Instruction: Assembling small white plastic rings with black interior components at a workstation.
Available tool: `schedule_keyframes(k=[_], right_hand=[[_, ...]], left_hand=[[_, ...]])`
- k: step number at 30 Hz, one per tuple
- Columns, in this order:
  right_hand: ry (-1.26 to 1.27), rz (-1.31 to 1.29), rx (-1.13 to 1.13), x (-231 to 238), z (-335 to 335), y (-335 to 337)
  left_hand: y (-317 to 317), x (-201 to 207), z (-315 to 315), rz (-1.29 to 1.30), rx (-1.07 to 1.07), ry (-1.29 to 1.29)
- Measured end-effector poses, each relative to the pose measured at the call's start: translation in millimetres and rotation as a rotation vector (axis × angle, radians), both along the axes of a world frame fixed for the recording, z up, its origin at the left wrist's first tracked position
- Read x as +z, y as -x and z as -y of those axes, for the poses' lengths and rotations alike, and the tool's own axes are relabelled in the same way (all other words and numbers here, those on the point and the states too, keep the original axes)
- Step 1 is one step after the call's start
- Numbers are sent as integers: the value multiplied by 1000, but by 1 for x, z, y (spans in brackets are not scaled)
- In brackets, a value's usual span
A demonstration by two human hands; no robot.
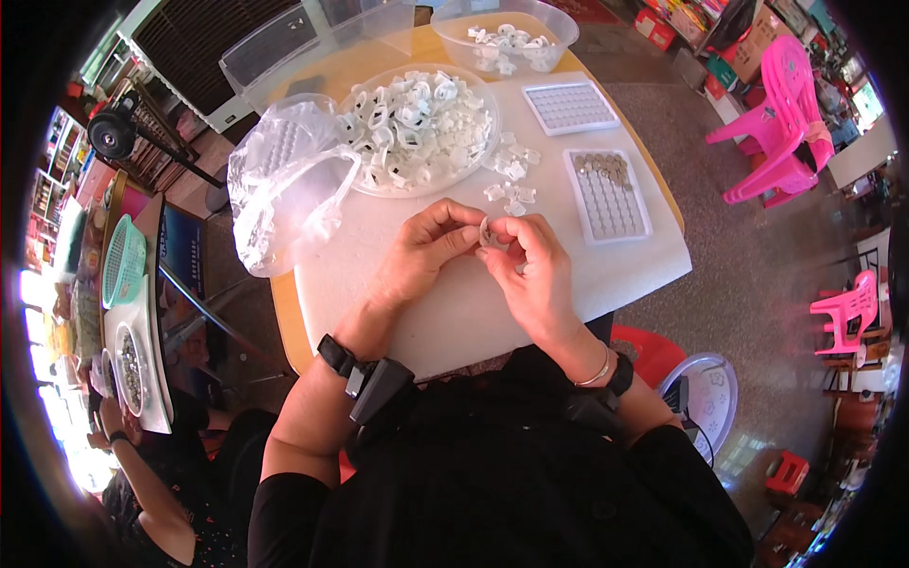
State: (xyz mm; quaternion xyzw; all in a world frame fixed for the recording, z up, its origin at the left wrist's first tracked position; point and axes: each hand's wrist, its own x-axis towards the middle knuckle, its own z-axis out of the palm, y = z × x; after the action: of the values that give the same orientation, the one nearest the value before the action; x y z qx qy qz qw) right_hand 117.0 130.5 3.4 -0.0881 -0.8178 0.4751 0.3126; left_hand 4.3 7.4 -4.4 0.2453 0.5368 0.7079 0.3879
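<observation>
Black shirt [530,473], then hands [431,241] [538,270] in a close pinch, small pale piece [485,231] between them

Table [284,312] with pale sheet [426,331], perhaps paper; bag [282,180], plate [417,193], bowl [561,33], trays [608,214], loose pieces [522,194].

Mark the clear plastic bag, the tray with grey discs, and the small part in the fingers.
Clear plastic bag [273,189]: head view, on its crinkled body.
Disc tray [608,206]: head view, bare grid in its near half.
Small part [485,231]: head view, middle of its exposed side.
</observation>
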Motion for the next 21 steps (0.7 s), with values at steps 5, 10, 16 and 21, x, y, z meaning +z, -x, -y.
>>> schedule_keyframes(k=[5,10,16,21], right_hand=[[-163,-59,-63,-5,3,2],[-123,-18,-83,-2,4,4],[-141,-100,-46,-7,2,7],[4,-107,60,13,-2,-1]], left_hand=[[0,-1,-1,69,16,-92],[2,-1,1,23,-43,-105],[0,6,0,119,-48,-169],[6,6,5,329,-30,-227]])
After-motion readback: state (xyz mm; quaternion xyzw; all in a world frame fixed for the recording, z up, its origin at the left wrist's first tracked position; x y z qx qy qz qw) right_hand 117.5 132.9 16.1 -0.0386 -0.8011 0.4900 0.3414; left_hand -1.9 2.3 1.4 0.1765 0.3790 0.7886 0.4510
